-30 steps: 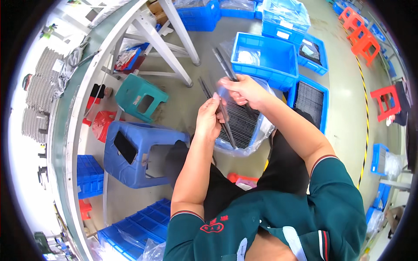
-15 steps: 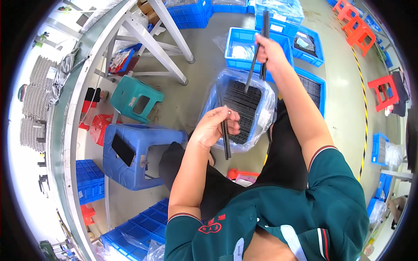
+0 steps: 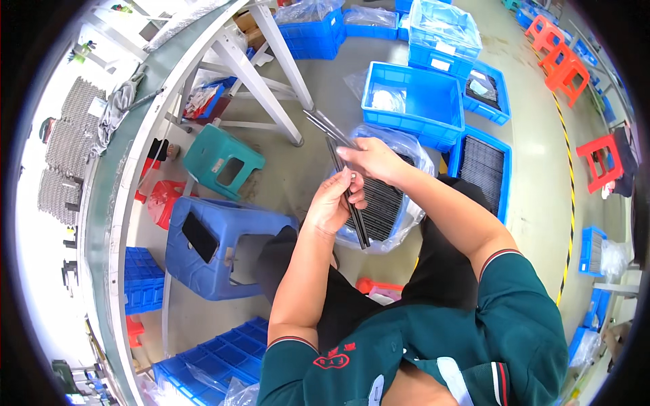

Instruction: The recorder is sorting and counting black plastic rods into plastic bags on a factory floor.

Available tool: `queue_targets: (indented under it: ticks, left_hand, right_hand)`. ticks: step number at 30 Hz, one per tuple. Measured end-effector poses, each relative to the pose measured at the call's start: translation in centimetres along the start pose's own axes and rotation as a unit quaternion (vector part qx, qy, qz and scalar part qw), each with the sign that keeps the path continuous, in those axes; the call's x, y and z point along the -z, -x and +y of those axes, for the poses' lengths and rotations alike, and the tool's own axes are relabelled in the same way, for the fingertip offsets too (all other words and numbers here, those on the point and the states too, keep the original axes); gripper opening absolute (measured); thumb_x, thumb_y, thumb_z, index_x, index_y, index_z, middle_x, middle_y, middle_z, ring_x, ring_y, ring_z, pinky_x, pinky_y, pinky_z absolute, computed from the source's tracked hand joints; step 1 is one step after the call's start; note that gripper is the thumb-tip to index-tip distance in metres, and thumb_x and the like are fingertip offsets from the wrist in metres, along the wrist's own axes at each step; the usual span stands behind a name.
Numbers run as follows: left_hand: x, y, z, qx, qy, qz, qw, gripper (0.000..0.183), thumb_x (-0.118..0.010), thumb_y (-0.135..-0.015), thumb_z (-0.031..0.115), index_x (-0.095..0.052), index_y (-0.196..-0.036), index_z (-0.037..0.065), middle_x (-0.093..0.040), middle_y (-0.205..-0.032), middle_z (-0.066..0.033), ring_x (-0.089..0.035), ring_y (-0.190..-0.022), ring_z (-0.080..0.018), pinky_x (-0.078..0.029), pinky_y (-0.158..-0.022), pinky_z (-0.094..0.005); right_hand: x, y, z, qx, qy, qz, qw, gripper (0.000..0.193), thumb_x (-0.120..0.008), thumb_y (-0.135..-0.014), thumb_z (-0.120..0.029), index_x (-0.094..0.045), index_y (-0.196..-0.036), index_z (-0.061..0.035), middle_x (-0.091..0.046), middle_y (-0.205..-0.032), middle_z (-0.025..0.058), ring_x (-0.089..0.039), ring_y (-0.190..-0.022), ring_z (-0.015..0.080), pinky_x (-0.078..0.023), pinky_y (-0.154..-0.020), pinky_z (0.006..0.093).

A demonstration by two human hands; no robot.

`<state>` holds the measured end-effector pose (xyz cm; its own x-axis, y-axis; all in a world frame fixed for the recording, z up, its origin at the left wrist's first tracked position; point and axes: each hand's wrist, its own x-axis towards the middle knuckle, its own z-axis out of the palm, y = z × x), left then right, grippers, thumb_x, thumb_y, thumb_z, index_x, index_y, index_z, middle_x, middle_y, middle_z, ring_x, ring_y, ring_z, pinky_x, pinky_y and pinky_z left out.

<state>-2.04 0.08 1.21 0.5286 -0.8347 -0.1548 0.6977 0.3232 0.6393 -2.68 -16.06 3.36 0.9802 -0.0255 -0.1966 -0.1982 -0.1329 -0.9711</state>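
Left hand (image 3: 332, 202): pinching dark rods (image 3: 363, 233) | Right hand (image 3: 374, 161): just beside it, gripping slanted rods (image 3: 326, 125) | Below: plastic-lined blue bin (image 3: 408, 208) holding rows of similar rods (image 3: 382, 207)

black strips (image 3: 357, 224): partly behind left hand (image 3: 332, 201) | shirt (image 3: 440, 331): cut off below

The dark strips (image 3: 359, 229) look smooth and glossy, the bag (image 3: 422, 161) shiny plastic, the shirt (image 3: 440, 338) matt cloth.
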Motion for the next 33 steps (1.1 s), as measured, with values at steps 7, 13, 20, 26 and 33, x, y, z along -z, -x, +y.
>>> queue_targets:
  ticks: [7, 13, 20, 26, 33]
  left_hand:
    - [1.2, -0.1, 1.4, -0.138, 0.043, 0.141, 0.979, 0.027, -0.053, -0.092, 0.032, -0.054, -0.084, 0.006, -0.052, -0.077, -0.0028, -0.052, -0.066, -0.0161, -0.053, -0.068, -0.0390]
    - [1.7, -0.1, 3.5, -0.246, 0.092, 0.237, 0.936, 0.029, -0.053, -0.092, 0.034, -0.054, -0.088, 0.006, -0.046, -0.071, -0.0014, -0.040, -0.058, -0.0116, -0.037, -0.053, -0.0282]
    - [1.0, -0.5, 3.0, -0.238, 0.106, 0.214, 0.941, 0.030, -0.053, -0.092, 0.034, -0.055, -0.089, 0.004, -0.044, -0.069, -0.0010, -0.037, -0.056, -0.0103, -0.034, -0.051, -0.0252]
    - [1.0, -1.2, 2.0, -0.231, 0.084, 0.206, 0.947, 0.029, -0.054, -0.091, 0.031, -0.056, -0.086, 0.002, -0.043, -0.067, -0.0013, -0.037, -0.054, -0.0100, -0.033, -0.049, -0.0247]
    - [-1.6, -2.0, -0.7, -0.187, -0.064, 0.229, 0.953, 0.027, -0.053, -0.093, 0.029, -0.056, -0.082, 0.005, -0.041, -0.056, 0.0035, -0.031, -0.044, -0.0068, -0.026, -0.042, -0.0230]
  right_hand:
    - [0.5, 1.7, -1.1, -0.014, -0.029, 0.012, 0.999, 0.027, -0.051, -0.091, -0.025, -0.047, -0.106, -0.0023, -0.057, -0.064, 0.0071, -0.045, -0.043, 0.0083, -0.032, -0.037, 0.0222]
    - [0.6, 3.6, -1.7, -0.044, -0.064, -0.108, 0.991, 0.021, -0.056, -0.088, -0.020, -0.044, -0.095, -0.0040, -0.052, -0.061, 0.0030, -0.043, -0.042, 0.0060, -0.031, -0.037, 0.0195]
    - [-0.1, 4.3, -1.4, -0.082, -0.009, -0.108, 0.991, 0.018, -0.061, -0.085, -0.019, -0.048, -0.086, -0.0062, -0.052, -0.061, 0.0004, -0.046, -0.046, 0.0052, -0.034, -0.039, 0.0192]
    - [-0.2, 4.2, -1.0, -0.079, -0.023, -0.094, 0.992, 0.017, -0.058, -0.086, -0.019, -0.048, -0.085, -0.0057, -0.052, -0.059, 0.0010, -0.045, -0.043, 0.0056, -0.034, -0.037, 0.0200]
    - [0.0, 3.0, -0.5, -0.076, -0.191, -0.112, 0.972, 0.026, -0.055, -0.090, -0.026, -0.048, -0.085, -0.0015, -0.054, -0.062, 0.0071, -0.047, -0.040, 0.0106, -0.033, -0.033, 0.0233]
